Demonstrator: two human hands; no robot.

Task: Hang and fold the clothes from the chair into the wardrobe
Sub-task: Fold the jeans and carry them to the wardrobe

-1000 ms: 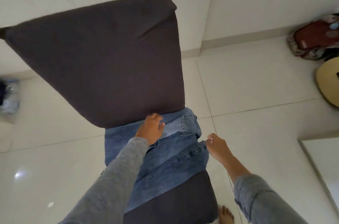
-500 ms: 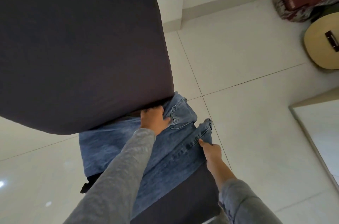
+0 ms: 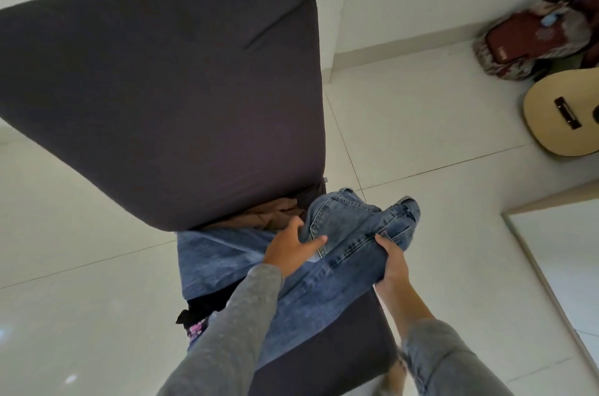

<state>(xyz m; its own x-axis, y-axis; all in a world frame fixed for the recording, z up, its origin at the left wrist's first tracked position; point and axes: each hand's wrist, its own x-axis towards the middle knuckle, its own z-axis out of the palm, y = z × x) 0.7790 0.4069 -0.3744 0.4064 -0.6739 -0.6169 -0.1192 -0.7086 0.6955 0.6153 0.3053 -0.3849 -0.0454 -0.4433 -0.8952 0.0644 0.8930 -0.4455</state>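
Early stage, by my read. Jeans [image 3: 340, 253] lie on the chair [image 3: 162, 87] seat, waistband end bunched at the seat's right edge. My right hand [image 3: 392, 262] is curled round that bunch. My left hand [image 3: 291, 246] lies flat on the denim near the backrest, fingers spread, gripping nothing. Brown garment [image 3: 275, 212] and dark garment [image 3: 201, 308] sit underneath. Nothing visibly hung or folded; wardrobe not in view.
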